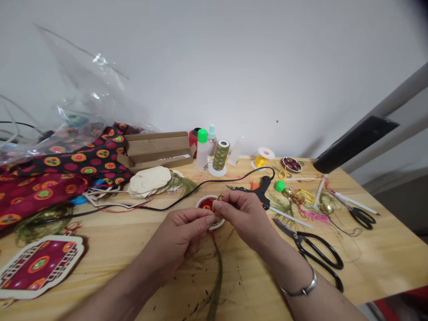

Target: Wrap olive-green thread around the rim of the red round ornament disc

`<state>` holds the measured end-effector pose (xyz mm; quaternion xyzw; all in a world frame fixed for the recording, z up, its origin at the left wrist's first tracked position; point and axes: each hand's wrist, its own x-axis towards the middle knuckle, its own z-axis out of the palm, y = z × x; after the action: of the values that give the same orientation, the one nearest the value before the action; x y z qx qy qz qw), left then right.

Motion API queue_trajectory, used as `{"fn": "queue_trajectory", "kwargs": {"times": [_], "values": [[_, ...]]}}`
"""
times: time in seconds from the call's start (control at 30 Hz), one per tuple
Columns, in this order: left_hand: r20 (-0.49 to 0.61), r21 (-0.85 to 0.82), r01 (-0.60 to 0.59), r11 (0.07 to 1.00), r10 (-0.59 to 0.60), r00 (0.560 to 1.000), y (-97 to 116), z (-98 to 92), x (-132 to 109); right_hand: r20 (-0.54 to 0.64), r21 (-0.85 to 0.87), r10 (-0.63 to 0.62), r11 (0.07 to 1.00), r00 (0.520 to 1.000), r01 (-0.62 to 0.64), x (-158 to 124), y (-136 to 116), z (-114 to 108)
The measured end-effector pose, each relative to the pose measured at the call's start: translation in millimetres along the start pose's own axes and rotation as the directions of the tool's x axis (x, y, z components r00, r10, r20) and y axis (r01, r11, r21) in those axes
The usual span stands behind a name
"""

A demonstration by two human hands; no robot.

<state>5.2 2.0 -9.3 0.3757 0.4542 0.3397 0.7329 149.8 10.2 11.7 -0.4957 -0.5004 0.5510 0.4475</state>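
Note:
A round ornament [204,203] with a pale rim and dark red patterned fabric lies under my fingertips, partly covered by both hands. My left hand [187,227] is closed, thumb and forefinger pinched over its lower part. From the right, my right hand [245,216] is pinched too, its fingertips meeting the left ones over the ornament. Something small and thin shows at the right fingertips, too fine to name. A green thread tassel [216,281] on a short red cord runs from the ornament's bottom toward me. Whether the ornament rests on the table or is held up, I cannot tell.
Black-handled scissors [321,249] and a glue gun [262,192] lie right of my hands; its black cable crosses the table. Behind stand a green thread spool [221,156], bottles and an open cardboard box [157,149]. A larger fabric ornament [40,265] lies left.

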Motion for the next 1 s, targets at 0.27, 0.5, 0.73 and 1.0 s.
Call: {"fn": "queue_trajectory", "kwargs": {"times": [0.27,0.5,0.73,1.0], "values": [[-0.038,0.016,-0.004,1.000,0.005,0.999,2.1,3.2,-1.7,-0.047,0.041,0.033,0.999,0.998,-0.031,0.2,1.1,2.4],[-0.054,-0.020,-0.019,1.000,0.018,0.998,0.1,1.3,1.3,-0.004,0.051,0.061,0.997,0.998,-0.061,-0.1,-0.4,1.7],[-0.080,-0.092,-0.037,0.995,0.030,0.996,2.7,1.2,2.5,0.096,0.044,0.112,0.992,0.989,-0.117,2.4,3.1,-0.7],[-0.073,-0.029,-0.033,0.999,0.031,0.997,4.8,4.6,1.1,0.045,0.057,0.091,0.994,0.995,-0.093,3.2,7.6,-0.1]]}}
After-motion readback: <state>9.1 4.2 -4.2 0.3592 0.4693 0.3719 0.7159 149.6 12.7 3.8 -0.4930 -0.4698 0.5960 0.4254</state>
